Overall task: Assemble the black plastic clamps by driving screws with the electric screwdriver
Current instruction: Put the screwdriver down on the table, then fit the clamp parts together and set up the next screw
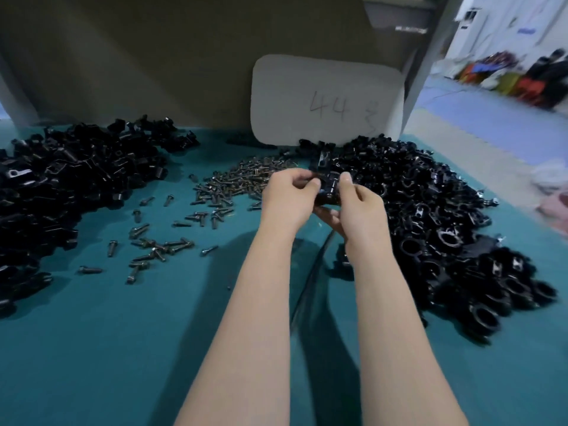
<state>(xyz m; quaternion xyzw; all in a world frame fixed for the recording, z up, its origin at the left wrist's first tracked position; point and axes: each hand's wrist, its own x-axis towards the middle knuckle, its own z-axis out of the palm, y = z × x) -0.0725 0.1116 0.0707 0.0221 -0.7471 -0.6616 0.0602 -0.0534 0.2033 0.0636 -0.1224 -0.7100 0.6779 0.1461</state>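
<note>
Black clamp [326, 192] pinched between left hand [289, 195], right hand [358, 204].

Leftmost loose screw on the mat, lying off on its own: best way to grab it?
Pinch the leftmost screw across its shank, coming straight down from above. It lies flat on the green mat, clear of the other screws, so both long sides are open and nothing crowds a top-down approach.

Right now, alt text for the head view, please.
The left hand and right hand pinch a black clamp over a teal table. A left pile and right pile of clamp parts flank loose screws, with a white card marked 44 behind.
</note>
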